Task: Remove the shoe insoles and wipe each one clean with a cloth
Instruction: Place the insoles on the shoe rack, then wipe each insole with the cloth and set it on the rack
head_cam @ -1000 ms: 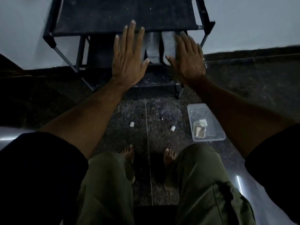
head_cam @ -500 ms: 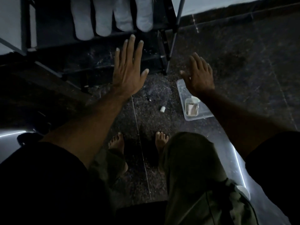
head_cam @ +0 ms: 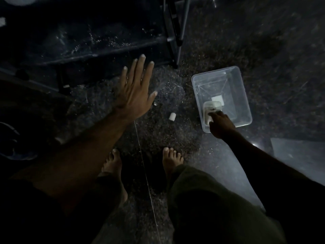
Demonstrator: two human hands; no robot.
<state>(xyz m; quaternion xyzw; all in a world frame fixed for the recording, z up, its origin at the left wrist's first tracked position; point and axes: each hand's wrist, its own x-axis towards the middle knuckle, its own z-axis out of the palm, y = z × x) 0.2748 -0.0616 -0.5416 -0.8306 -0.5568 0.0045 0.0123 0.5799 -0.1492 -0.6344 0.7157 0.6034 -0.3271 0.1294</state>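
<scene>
The cloth (head_cam: 212, 111), judged to be the pale folded item, lies at the near-left end of a clear plastic tub (head_cam: 244, 95) standing on the dark speckled floor (head_cam: 263, 50) at the right of the scene. A small white square (head_cam: 217, 99) lies just beyond it on the tub bottom. The right hand (head_cam: 220, 125) reaches into the tub, and its fingertips (head_cam: 213, 113) are at the cloth; whether they have closed on it cannot be told, because the fingers are hidden behind the knuckles in dim light. The left hand (head_cam: 134, 92) is held flat above the floor with fingers straight and spread, gripping nothing. No shoe or insole is identifiable in this view; only pale, blurred shapes show at the far-left edge above the dark shoe rack (head_cam: 84, 43). A small white cylinder (head_cam: 172, 117) lies on the floor between the 2 hands, and 2 bare feet stand near it. Judged stage: fetching the cloth, with no insole removed yet. Risks: a lift with a partial pinch may drop the cloth; the light tub may slide or tip if the wrist drags its near wall; a step forward may land on the cylinder; low light may spoil the reach into the rack.
</scene>
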